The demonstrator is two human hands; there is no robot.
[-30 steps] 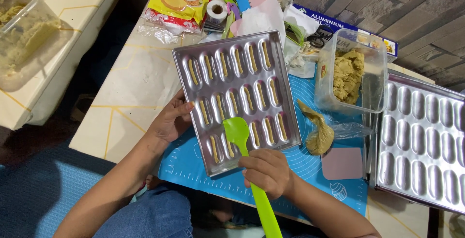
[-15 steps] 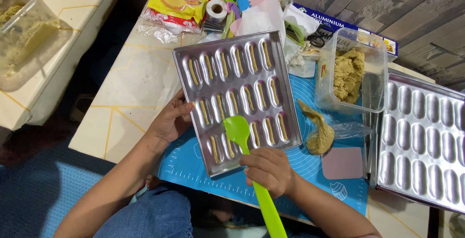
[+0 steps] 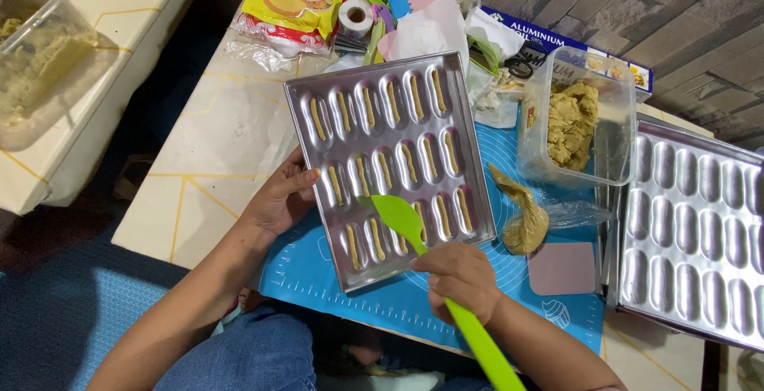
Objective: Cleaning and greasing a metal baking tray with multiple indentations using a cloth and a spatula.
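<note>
Our left hand (image 3: 278, 200) grips the near-left edge of the metal finger-mould tray (image 3: 390, 160), which lies on the blue baking mat (image 3: 477, 295) on the bench. Our right hand (image 3: 461, 279) is clenched around the green silicone spatula (image 3: 398, 217), its blade over the lower cavities with their dough strips. We judge it best to keep the tray steadied and press gently, blade flat, one cavity at a time.
</note>
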